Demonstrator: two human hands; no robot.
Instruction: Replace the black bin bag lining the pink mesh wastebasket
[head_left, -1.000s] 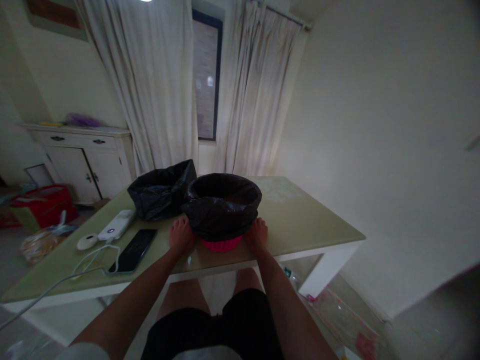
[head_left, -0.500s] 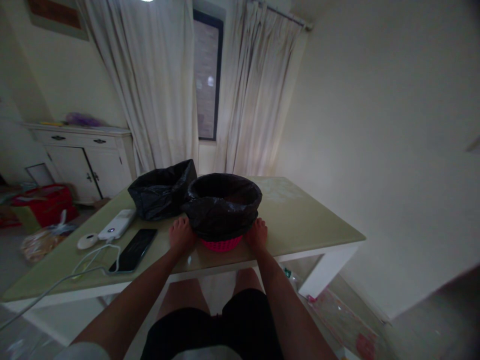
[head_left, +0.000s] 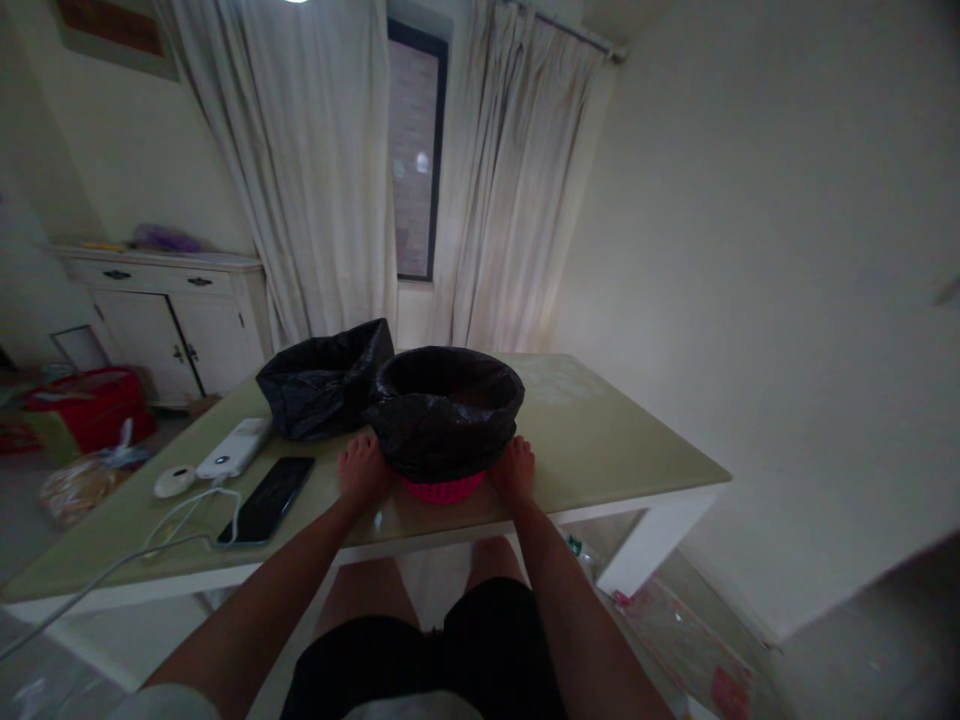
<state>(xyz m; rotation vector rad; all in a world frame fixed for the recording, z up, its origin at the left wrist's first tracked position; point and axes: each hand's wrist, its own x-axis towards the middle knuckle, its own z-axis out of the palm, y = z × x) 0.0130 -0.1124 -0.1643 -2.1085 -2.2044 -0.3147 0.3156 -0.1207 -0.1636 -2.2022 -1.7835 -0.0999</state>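
Observation:
A round pink basket (head_left: 444, 489) stands near the front edge of the table, lined with a black bag (head_left: 442, 435) folded down over its rim. My left hand (head_left: 364, 468) rests on the tabletop against the basket's left side, fingers curled and pointing forward. On the right side, my right hand (head_left: 514, 470) lies against the basket in the same way. Whether either hand grips the basket is hidden by the bag's overhang. Just behind and left, a second container covered by a black bag (head_left: 319, 395) touches the first.
On the table (head_left: 600, 440) at left are a black phone (head_left: 268, 500), a white power bank (head_left: 234, 449), a round white object (head_left: 175, 482) and a white cable (head_left: 112, 580). A white cabinet (head_left: 180, 330), red bag (head_left: 97, 405) and curtains (head_left: 322, 180) stand beyond.

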